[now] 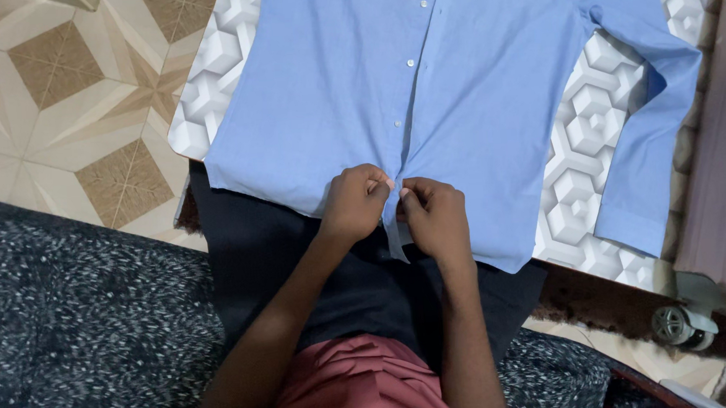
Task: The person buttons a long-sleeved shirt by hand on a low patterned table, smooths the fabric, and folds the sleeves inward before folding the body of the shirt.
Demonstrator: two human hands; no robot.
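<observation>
While the light blue shirt (456,81) lies spread flat on the patterned white surface (585,131), the left hand (353,203) and right hand (435,216) both pinch its front placket near the hem; keeping the 2 edges aligned and taut likely helps the button seat cleanly.

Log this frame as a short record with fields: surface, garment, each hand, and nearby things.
surface: table cover with a white and grey cube pattern
garment: light blue shirt spread flat, front up, one sleeve folded down the side
left hand: left hand pinching the shirt's front edge near the hem
right hand: right hand pinching the same edge, beside the left
buttons: white buttons up the front strip
nearby: caster wheel low on the right; tiled floor
</observation>
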